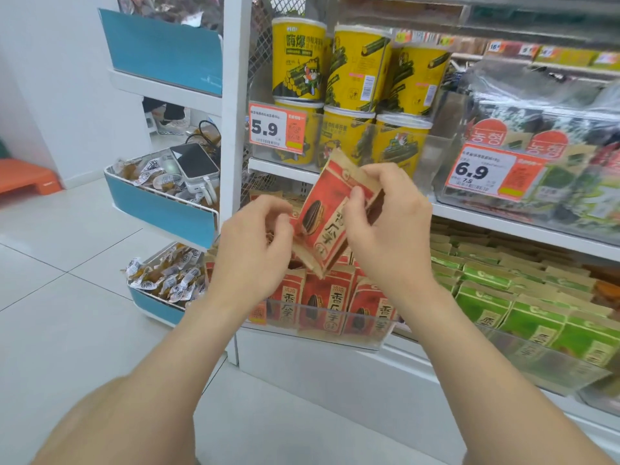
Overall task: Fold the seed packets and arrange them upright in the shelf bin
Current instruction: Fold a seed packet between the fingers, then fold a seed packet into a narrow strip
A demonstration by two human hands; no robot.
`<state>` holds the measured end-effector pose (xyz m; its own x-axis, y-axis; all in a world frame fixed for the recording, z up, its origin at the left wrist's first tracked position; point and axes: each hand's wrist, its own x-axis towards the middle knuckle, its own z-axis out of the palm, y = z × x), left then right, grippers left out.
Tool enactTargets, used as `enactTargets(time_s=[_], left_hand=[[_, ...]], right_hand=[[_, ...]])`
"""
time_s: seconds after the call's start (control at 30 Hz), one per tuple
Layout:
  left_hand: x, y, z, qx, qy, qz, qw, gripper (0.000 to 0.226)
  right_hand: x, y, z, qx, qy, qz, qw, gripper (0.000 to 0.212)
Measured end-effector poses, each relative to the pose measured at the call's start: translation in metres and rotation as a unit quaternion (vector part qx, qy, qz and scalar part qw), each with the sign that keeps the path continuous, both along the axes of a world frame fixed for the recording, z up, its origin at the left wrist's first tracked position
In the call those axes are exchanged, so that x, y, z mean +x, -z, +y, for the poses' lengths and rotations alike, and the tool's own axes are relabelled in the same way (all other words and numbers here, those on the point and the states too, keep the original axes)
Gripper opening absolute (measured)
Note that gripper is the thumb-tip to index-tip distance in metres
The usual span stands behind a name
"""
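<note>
Red seed packet (330,218) is being held tilted just above the clear shelf bin (335,335), right hand (394,226) fingers clamping its upper right edge and left hand (253,253) fingers pinching its lower left edge, probably bracing both ends for folding before slotting among upright packets (327,297) below.

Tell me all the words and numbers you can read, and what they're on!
"5.9": left orange price tag.
"6.9", with a small "7.5" below: right orange price tag.
"嗨爆": yellow can.
"香瓜子": held red seed packet.
"洽洽": red packets standing in the bin.
Small print, barcodes and top-shelf tags: too blurred to read.
</note>
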<state>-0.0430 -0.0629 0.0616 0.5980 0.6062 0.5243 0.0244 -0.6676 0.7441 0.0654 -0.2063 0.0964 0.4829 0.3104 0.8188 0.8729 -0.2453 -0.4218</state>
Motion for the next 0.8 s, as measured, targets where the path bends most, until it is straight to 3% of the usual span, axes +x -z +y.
enactTargets(time_s=[0.17,0.27,0.37,0.47,0.53,0.63,0.8], left_hand=[[0.006,-0.004,-0.027,-0.051,0.081,-0.087,0.992,0.025],[0.012,-0.006,-0.041,-0.160,0.114,-0.094,0.976,0.019],[0.015,-0.012,-0.054,-0.346,0.141,-0.101,0.922,0.015],[0.018,-0.016,-0.064,-0.454,0.161,-0.086,0.872,0.016],[0.022,-0.014,-0.070,-0.480,0.183,-0.076,0.854,0.023],[0.024,-0.006,-0.077,-0.478,0.220,-0.052,0.849,0.053],[0.013,0.003,-0.087,-0.482,0.208,-0.051,0.850,0.048]], right_hand=[[-0.026,0.002,-0.009,0.010,-0.032,0.149,0.988,0.006],[-0.033,0.000,-0.014,0.053,-0.083,0.235,0.967,0.010],[-0.032,-0.001,-0.022,0.038,-0.128,0.283,0.950,0.020],[-0.031,0.002,-0.032,0.014,-0.139,0.335,0.932,0.018],[-0.033,0.004,-0.037,0.037,-0.168,0.442,0.881,0.020],[-0.035,0.004,-0.044,0.049,-0.185,0.551,0.812,0.027],[-0.035,0.010,-0.047,0.034,-0.185,0.581,0.792,0.021]])
